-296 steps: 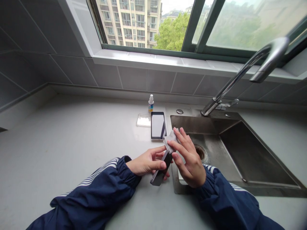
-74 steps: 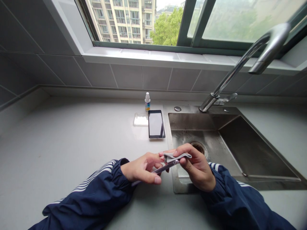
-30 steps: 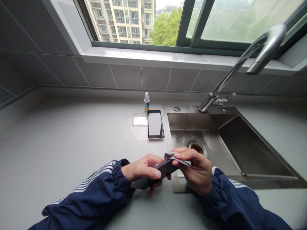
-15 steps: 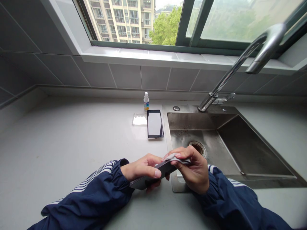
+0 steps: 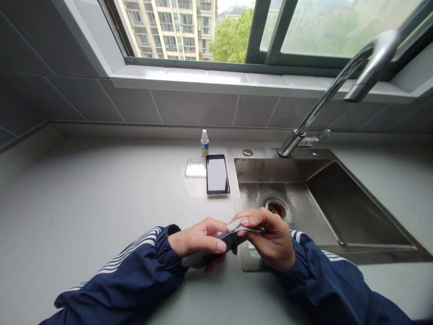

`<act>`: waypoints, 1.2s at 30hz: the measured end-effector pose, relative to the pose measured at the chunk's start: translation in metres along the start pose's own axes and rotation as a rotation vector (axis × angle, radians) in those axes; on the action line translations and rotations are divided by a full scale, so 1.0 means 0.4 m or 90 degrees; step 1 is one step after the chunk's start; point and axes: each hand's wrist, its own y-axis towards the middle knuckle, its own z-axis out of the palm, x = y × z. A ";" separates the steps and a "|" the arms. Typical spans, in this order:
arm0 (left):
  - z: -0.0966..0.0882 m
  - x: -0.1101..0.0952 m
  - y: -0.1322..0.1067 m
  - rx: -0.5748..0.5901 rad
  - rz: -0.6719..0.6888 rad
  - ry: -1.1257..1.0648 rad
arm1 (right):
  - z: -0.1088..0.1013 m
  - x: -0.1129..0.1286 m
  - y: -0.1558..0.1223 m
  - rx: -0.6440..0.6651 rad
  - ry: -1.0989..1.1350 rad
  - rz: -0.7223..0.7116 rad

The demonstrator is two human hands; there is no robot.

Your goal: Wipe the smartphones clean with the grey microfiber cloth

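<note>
Gripping a dark smartphone [image 5: 203, 258] in the left hand [image 5: 194, 239], fingers curled beneath to steady it, pinching a grey cloth [image 5: 246, 227] over its edge in the right hand [image 5: 272, 243], just off the rim of the steel sink [image 5: 270, 169], with a second phone [image 5: 216, 174], clear case [image 5: 195, 169] and spray bottle [image 5: 204, 144] set back on the counter [image 5: 101, 189].

Matt grey cloth [image 5: 248, 228]; brushed steel sink [image 5: 270, 169]

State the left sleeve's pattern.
Navy with white stripes on the left sleeve, clearest in the head view.
</note>
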 end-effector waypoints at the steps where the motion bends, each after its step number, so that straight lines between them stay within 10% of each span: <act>1: 0.000 -0.001 0.000 0.001 -0.002 0.000 | 0.004 0.001 0.001 -0.010 0.014 0.004; 18: -0.001 0.007 -0.003 0.002 0.019 0.026 | -0.030 0.014 0.023 0.093 0.009 0.052; 27: -0.001 0.004 -0.003 0.013 0.017 0.019 | -0.007 0.024 0.023 0.005 0.055 0.065; 36: 0.004 0.002 -0.004 0.016 0.032 0.031 | -0.040 0.021 0.033 0.142 -0.041 0.000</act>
